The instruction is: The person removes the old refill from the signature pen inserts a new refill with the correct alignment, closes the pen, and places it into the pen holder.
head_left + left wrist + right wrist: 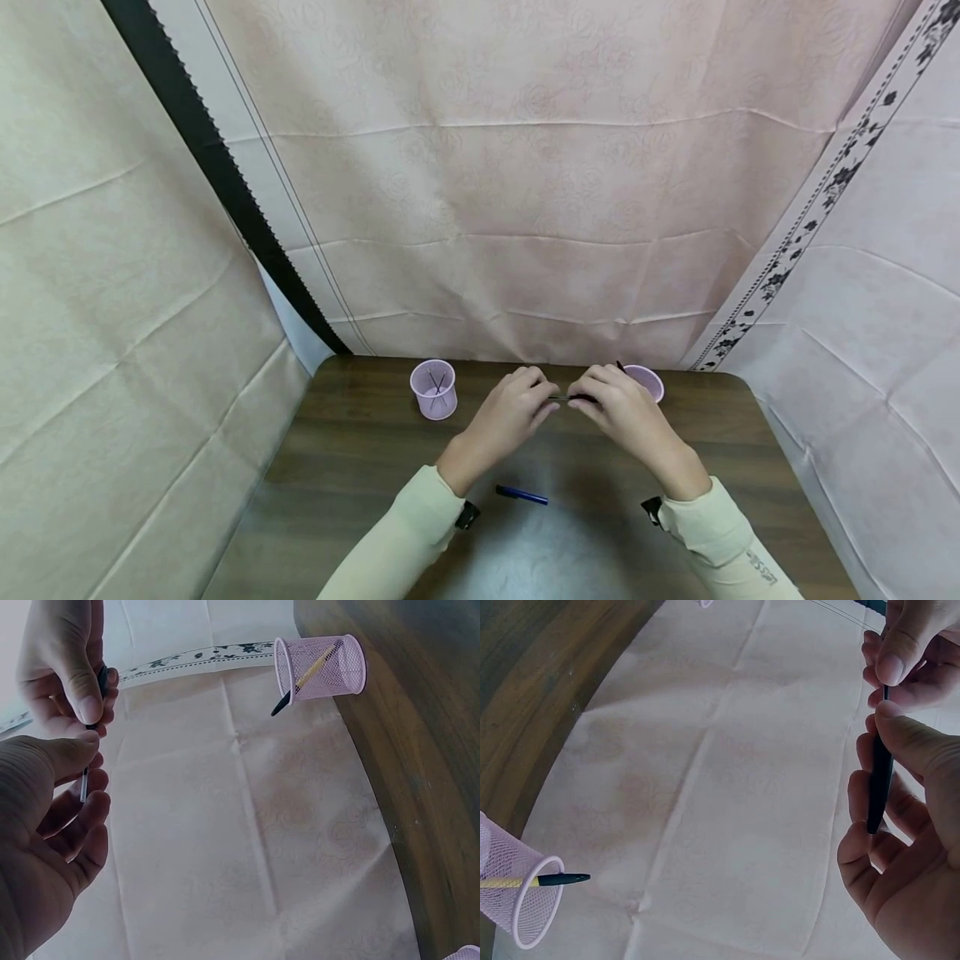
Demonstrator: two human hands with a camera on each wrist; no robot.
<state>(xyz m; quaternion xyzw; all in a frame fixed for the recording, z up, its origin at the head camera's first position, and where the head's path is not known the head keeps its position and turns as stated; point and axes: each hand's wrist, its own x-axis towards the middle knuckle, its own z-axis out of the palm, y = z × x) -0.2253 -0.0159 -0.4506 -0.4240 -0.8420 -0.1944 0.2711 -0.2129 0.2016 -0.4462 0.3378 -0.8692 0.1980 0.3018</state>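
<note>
Black: one pen barrel (881, 781) in the right hand's (621, 410) grip, its one rod (83, 787) pointing left into the left hand's (508, 408) pinch, axis crosswise above the bench (360, 483); two mesh cups (438, 407), one blue pen piece (521, 495).

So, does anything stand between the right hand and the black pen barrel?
Nothing visible does: the right hand holds the black pen barrel directly, and the left hand pinches a thin rod at its end.
</note>
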